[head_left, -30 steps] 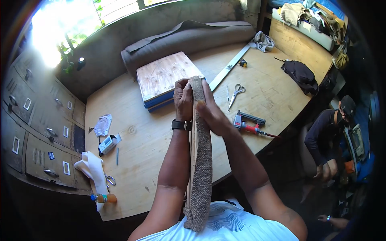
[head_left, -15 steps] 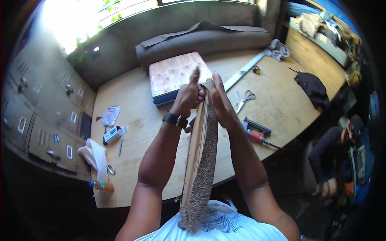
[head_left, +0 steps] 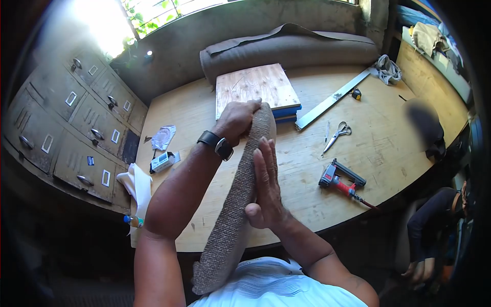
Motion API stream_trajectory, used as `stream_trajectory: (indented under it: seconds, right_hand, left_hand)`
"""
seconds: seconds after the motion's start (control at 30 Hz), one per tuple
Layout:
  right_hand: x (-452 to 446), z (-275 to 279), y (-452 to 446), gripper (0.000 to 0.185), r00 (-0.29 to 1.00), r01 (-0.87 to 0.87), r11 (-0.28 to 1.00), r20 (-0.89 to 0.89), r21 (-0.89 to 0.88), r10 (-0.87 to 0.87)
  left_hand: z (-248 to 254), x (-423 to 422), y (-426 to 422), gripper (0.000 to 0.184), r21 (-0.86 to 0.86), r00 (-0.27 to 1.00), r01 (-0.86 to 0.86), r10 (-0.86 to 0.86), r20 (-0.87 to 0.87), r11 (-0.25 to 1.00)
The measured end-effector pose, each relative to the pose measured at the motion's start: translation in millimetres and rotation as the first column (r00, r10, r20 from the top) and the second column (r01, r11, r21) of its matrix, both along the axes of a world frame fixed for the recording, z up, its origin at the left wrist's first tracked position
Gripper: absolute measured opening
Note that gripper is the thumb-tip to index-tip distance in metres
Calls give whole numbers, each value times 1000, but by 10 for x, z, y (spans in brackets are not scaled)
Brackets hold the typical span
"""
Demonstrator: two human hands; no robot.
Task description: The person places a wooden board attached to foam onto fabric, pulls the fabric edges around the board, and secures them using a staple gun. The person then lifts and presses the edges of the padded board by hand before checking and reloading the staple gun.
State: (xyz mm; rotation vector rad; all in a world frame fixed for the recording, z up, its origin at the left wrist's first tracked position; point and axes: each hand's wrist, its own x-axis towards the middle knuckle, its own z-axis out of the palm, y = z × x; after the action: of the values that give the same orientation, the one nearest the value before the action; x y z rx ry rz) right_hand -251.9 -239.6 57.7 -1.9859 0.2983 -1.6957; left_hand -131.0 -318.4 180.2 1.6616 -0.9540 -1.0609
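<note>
A long panel covered in brown woven fabric [head_left: 227, 227] stands on edge between my arms, its near end against my shirt and its far end over the table. My left hand [head_left: 236, 118], with a black watch [head_left: 215, 143] at the wrist, is closed on the far end; its fingertips are partly hidden. Flat against the right side of the panel lies my right hand [head_left: 267, 187], fingers stretched out and thumb apart. Just beyond my left hand is a stack of blue-edged boards with a bare plywood top [head_left: 255, 84].
Right on the table [head_left: 302, 174] lie a staple gun [head_left: 341, 180], scissors [head_left: 337, 137], a metal ruler [head_left: 332, 100] and a tape measure [head_left: 356, 94]. A fabric roll [head_left: 291, 48] lies at the back. Lockers [head_left: 92, 130] stand left; another person [head_left: 432, 225] is at lower right.
The panel has turned so its fabric-covered edge faces up, hiding the bare wood. My right hand has slid back toward me along its side. My left hand stays at the far end.
</note>
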Motion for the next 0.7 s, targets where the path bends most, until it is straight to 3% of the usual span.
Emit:
stream_trajectory:
  seconds: [0.03,0.17,0.2,0.33,0.37,0.5,0.67,0.7]
  right_hand:
    - [-17,-13,27,89,1000,-3,1000,-2,6,3]
    - [-34,-36,53,87,993,57,994,-99,-88,-66]
    - [-24,-30,42,87,992,67,994,-97,-84,-75]
    - [-87,-49,-4,85,989,77,992,-118,-100,-89]
    - [-120,-58,-17,85,987,67,993,-138,-99,-81]
    - [-71,-41,-28,84,992,55,994,-111,-99,-66]
    - [-109,-18,-139,83,986,-4,988,-168,-153,-22]
    - [-107,-85,-243,86,990,-79,987,-129,-140,61]
  left_hand:
    - [-28,3,-2,42,10,1000,5,-6,22,1000]
    - [-194,62,-160,43,-229,951,29,44,305,973]
    - [-196,92,-190,43,-226,951,39,33,308,973]
    - [79,44,-73,42,88,999,45,-46,9,995]
    - [68,-1,-74,42,90,999,39,-38,-12,995]
    - [57,-54,-53,38,-48,1000,-19,20,22,999]
    - [-49,59,-91,37,-56,988,-8,17,154,998]
    - [-103,69,-104,37,-53,986,-4,13,169,999]
